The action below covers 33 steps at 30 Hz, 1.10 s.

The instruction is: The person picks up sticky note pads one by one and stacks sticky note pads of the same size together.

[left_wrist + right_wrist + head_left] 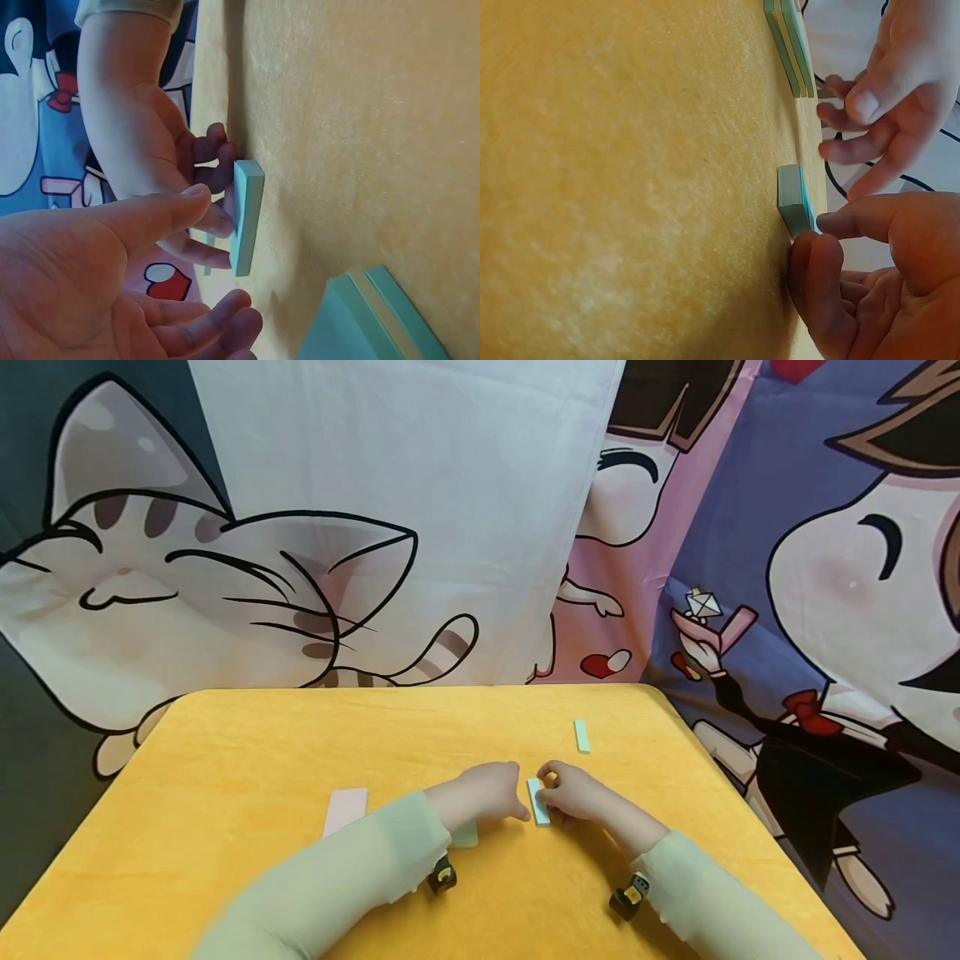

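Note:
A small light blue block [537,802] lies flat on the table between my two hands. My right hand [574,792] comes at it from the right, its bent thumb and forefinger right at the block's edge; in the right wrist view, the thumb [841,222] is over the top edge and the forefinger lower at the side. My left hand [487,789] hovers just left of the block, thumb and fingers spread apart with nothing between them. Below the left wrist lies a green block [465,836], partly hidden by the sleeve; the left wrist view shows a yellowish middle layer in it.
Toward the far right of the yellow table [247,752] lies a narrow pale green block [582,737]. On the left, a pale pink block [346,812] is partly covered by the left sleeve. A printed cloth [420,460] hangs behind the table's far edge.

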### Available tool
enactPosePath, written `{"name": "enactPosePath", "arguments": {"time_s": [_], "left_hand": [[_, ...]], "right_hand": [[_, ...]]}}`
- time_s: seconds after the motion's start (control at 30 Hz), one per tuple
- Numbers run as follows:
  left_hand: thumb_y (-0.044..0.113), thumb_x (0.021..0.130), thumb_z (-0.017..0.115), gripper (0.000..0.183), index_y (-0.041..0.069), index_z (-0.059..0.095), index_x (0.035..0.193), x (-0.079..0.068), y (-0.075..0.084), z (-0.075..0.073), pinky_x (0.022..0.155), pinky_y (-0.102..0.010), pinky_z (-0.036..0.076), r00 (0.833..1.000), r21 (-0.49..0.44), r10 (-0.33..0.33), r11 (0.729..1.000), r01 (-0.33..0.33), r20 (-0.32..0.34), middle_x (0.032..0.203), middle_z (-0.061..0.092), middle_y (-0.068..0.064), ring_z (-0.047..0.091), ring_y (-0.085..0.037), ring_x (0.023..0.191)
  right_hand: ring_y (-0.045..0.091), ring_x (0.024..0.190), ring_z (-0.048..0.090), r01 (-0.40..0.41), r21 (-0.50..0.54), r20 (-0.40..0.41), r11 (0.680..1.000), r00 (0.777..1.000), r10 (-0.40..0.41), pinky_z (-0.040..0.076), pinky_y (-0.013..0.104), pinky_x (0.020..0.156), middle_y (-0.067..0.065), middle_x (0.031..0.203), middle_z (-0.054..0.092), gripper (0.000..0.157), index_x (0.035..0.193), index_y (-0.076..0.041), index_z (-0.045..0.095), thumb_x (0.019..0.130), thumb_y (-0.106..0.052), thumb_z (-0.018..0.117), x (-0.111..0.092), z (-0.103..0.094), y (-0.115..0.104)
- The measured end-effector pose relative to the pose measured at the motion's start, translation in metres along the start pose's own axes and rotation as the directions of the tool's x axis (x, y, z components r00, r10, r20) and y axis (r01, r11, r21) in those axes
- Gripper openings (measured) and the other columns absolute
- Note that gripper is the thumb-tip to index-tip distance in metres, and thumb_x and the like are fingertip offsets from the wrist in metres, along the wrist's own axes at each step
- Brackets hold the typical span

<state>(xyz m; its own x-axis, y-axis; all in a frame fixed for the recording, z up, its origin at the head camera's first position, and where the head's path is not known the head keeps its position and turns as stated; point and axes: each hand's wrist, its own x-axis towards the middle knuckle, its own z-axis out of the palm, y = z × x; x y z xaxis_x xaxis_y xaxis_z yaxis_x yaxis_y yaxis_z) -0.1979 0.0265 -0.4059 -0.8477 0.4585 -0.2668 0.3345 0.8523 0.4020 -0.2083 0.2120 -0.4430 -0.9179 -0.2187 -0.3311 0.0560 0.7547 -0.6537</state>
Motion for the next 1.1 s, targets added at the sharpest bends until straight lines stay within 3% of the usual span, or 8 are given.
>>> {"name": "enactPosePath", "arguments": {"time_s": [0.2,0.4,0.87,1.1], "left_hand": [[0.039,0.079,0.083,0.054,0.005,0.060,0.116,0.014,0.003,0.006,0.071,-0.031,0.047,1.000,-0.003,0.018,1.000,-0.018,0.023,0.087,0.060,0.002,0.053,-0.013,0.074],[0.034,0.076,0.085,0.044,0.008,0.059,0.101,0.023,0.006,0.013,0.069,-0.028,0.044,0.999,-0.001,0.050,0.999,-0.050,0.015,0.083,0.056,0.003,0.049,-0.012,0.071],[0.040,0.077,0.085,0.058,0.007,0.059,0.118,0.030,0.009,0.022,0.073,-0.028,0.048,0.997,0.076,0.068,0.995,-0.070,0.026,0.098,0.063,-0.002,0.054,-0.012,0.077],[0.040,0.077,0.084,0.053,0.009,0.061,0.113,0.031,0.009,0.022,0.072,-0.028,0.047,0.997,0.089,0.064,0.994,-0.066,0.033,0.097,0.063,-0.001,0.054,-0.012,0.077]], "right_hand": [[0.020,0.051,0.058,0.014,0.021,-0.010,1.000,1.000,-0.013,0.050,0.033,0.046,0.010,0.073,0.060,0.036,0.128,-0.006,0.053,0.095,-0.015,0.065,0.000,0.002,0.001],[0.020,0.050,0.059,0.030,0.030,-0.010,0.999,1.000,-0.030,0.050,0.033,0.046,0.011,0.071,0.060,0.036,0.127,-0.004,0.053,0.094,-0.013,0.065,0.000,0.002,0.000],[0.020,0.050,0.060,0.053,0.031,0.000,0.998,0.999,-0.053,0.051,0.034,0.047,0.010,0.071,0.061,0.034,0.125,-0.004,0.055,0.094,-0.012,0.066,0.000,0.001,0.002],[0.020,0.054,0.060,0.137,-0.003,-0.009,0.991,0.990,-0.137,0.050,0.034,0.051,0.007,0.078,0.063,0.033,0.125,-0.004,0.056,0.094,-0.012,0.066,-0.002,-0.004,0.005]]}}
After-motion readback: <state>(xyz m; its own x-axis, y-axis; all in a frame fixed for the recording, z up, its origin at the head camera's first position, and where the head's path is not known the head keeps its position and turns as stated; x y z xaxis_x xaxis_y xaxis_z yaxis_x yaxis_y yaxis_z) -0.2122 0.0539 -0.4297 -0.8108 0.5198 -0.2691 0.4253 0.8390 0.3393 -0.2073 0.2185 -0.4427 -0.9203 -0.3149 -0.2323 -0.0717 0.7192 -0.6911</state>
